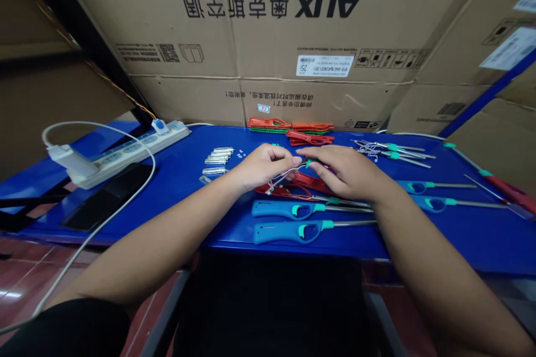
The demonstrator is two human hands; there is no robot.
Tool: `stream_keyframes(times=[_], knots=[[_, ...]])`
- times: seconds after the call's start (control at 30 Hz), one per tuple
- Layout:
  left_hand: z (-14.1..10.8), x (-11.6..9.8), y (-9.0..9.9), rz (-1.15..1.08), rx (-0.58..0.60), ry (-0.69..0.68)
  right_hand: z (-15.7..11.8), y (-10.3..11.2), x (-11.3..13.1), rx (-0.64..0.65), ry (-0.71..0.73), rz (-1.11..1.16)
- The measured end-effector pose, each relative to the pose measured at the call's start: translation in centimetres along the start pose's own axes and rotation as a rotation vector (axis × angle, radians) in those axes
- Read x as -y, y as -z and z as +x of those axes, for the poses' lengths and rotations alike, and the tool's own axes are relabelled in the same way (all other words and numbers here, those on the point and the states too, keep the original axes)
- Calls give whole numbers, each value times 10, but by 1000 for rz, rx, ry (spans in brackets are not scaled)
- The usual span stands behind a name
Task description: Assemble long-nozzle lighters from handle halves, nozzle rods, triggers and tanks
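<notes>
Near the middle of the table, my left hand [270, 167] pinches thin white wires [278, 178] between thumb and fingers. Close by on its right, my right hand [345, 170] has its thumb and fingers closed around a small green piece [309, 163] at the wires' end; the palm hides most of it. Below both hands lie open red lighter handle halves [285, 192], partly covered by the fingers. Nearer to me rest two blue gas lighters [285, 210] with turquoise triggers and metal tubes, side by side.
Silvery clear cylinders [218, 159] stand left of my hands. Behind are stacked orange and red handle shells [310, 125]. Metal tubes with wires [396, 150] and more blue lighters [435, 203] lie right. A power strip [129, 153] sits left; a cardboard box [259, 39] walls the back.
</notes>
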State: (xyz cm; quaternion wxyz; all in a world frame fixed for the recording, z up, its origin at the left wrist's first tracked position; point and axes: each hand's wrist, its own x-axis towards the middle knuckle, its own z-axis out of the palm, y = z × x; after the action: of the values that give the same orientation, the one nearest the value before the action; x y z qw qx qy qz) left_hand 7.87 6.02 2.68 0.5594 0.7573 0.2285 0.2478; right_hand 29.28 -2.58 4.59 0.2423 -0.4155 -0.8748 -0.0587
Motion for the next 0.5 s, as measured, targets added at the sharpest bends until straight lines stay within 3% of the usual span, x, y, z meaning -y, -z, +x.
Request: stream_keyframes(times=[0.1, 0.23, 0.5], knots=[[0, -2, 0, 0, -27, 14, -2, 2, -3, 57, -67, 28], [-1, -6, 0, 37, -7, 0, -3, 1, -6, 23, -146, -2], [0, -5, -1, -22, -51, 26, -4, -1, -6, 13, -112, 8]])
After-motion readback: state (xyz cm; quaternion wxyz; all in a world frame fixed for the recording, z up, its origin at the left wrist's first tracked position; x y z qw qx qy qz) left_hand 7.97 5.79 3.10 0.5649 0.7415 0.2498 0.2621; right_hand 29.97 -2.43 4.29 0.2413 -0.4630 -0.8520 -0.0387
